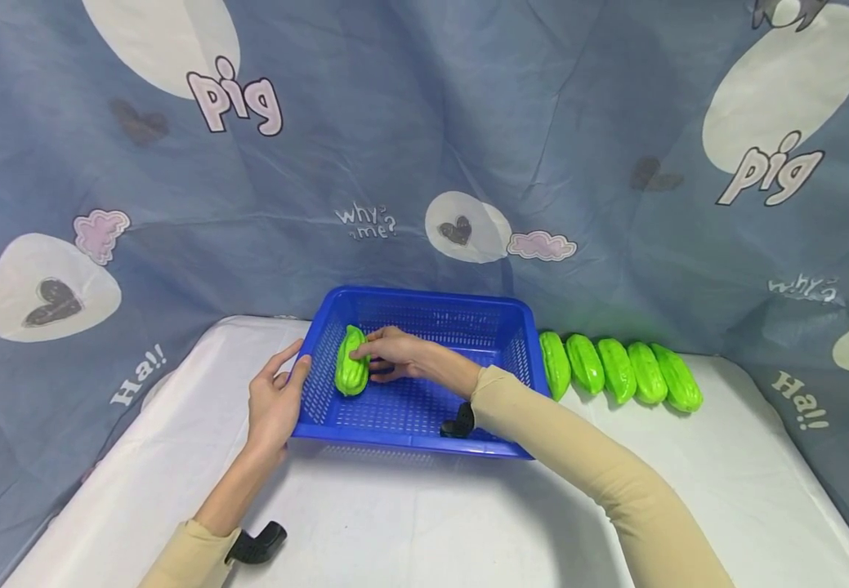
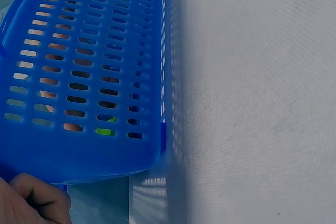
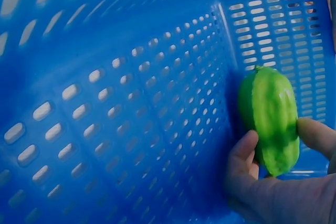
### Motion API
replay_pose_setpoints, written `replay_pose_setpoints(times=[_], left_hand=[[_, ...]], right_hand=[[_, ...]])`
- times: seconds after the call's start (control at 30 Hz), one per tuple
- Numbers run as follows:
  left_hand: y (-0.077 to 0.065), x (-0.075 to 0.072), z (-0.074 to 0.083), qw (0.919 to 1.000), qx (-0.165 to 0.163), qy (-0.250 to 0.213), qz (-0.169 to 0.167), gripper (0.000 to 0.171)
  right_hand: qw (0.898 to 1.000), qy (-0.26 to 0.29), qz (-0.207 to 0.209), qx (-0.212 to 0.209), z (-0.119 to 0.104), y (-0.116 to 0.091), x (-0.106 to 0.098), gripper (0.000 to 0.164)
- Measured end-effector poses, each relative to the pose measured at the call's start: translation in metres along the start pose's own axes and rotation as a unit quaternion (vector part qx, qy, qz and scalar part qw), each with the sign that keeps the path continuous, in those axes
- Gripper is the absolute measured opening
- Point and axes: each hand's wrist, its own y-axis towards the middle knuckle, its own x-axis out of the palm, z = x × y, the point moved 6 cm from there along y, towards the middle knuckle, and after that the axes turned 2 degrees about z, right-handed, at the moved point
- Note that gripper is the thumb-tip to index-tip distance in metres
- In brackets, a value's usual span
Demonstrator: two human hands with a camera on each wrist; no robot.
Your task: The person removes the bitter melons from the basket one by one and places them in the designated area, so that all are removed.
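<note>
A blue plastic basket with slotted walls stands on the white table. My left hand grips its left rim; in the left wrist view curled fingers show at the rim. Inside the basket, near its left wall, my right hand pinches a shiny green star fruit with lengthwise ridges. The right wrist view has the star fruit between thumb and fingers, close to the slotted end wall. Whether it touches the basket floor I cannot tell.
Several more green star fruits lie in a row just right of the basket, the nearest one partly hidden by its wall. A blue-grey printed cloth hangs behind the white table. Both forearms carry black wrist devices.
</note>
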Motion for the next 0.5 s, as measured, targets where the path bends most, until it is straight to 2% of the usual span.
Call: replay_pose_setpoints(times=[0.23, 0.5], left_hand=[[-0.001, 0.0, 0.0, 1.0, 0.001, -0.004, -0.003, 0.052], [-0.001, 0.0, 0.0, 1.0, 0.001, 0.0, -0.002, 0.053]], right_hand=[[1.0, -0.017, 0.02, -0.003, -0.006, -0.006, -0.004, 0.045], [0.999, -0.007, 0.028, -0.015, -0.018, -0.011, -0.008, 0.071]])
